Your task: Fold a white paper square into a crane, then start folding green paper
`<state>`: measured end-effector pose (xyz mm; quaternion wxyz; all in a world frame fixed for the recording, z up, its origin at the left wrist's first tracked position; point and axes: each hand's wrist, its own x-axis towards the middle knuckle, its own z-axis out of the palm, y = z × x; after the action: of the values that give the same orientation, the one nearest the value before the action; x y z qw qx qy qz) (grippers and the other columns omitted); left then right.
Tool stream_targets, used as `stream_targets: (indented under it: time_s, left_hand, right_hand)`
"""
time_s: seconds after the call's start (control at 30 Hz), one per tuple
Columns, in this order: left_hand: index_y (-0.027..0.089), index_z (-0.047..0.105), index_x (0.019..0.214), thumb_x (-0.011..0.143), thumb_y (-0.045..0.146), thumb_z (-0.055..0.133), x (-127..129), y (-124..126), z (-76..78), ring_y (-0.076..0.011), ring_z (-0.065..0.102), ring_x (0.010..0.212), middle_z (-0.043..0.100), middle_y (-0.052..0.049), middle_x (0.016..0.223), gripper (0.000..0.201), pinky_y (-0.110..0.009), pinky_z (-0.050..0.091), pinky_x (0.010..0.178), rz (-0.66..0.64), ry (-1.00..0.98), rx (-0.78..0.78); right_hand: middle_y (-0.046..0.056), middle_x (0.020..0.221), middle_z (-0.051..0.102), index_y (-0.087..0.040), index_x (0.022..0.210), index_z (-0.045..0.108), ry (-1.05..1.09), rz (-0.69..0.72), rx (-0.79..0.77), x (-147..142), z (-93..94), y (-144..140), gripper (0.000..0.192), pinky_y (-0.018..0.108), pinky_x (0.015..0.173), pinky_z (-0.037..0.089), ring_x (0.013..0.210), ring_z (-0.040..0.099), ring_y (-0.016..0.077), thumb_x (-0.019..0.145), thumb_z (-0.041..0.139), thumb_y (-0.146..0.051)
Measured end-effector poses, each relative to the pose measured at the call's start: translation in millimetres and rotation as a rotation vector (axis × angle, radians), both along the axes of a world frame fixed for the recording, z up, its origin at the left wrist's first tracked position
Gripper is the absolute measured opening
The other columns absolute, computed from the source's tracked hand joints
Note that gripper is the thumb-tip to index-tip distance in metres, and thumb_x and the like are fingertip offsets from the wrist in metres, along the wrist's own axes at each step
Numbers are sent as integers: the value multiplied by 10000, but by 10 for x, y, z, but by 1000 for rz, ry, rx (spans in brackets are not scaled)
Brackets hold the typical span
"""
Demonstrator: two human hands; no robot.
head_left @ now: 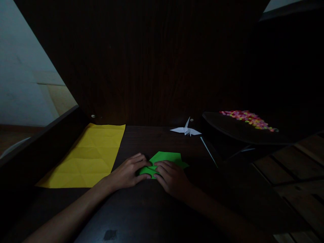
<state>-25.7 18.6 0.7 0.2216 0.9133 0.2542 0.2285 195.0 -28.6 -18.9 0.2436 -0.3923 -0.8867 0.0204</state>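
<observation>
Green paper [165, 156], partly folded, lies on the dark tabletop [141, 209] in front of me. My left hand [133, 170] grips its left part, with the thumb at the near edge and the fingers bent over the top. From the other side my right hand [170, 175] presses on the paper, fingers curled and thumb close to the left thumb. The two hands almost meet at a raised fold. Part of the paper is hidden under my right hand. Behind it stands a white origami crane [186, 131] with spread wings.
A creased yellow sheet [93, 155] lies at the left, by a raised dark side board [43, 135]. On the right, a dark curved piece [227, 130] bears many small colourful bits [249, 119]. A thin pale strip [209, 151] lies near the crane. A dark panel [157, 67] rises behind.
</observation>
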Motion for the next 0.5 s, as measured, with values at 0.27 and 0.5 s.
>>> stream_targets:
  time_s: [0.27, 0.5]
  left_hand:
    - [166, 638, 1141, 922, 309, 604, -38, 20, -1, -205, 573, 891, 634, -69, 914, 264, -312, 471, 794, -30, 12, -10]
    - [165, 696, 1048, 931, 281, 591, -90, 54, 2, -188, 595, 872, 641, -66, 908, 195, -294, 485, 790, -59, 40, -24]
  right_hand:
    - [80, 1048, 688, -169, 1219, 608, -3, 8, 10, 26, 25, 25, 294, 343, 831, 534, 959, 624, 221, 933, 552, -205]
    - [66, 1058, 701, -179, 1163, 650, -22, 12, 32, 53, -32, 48, 244, 326, 832, 546, 966, 636, 204, 937, 560, -204]
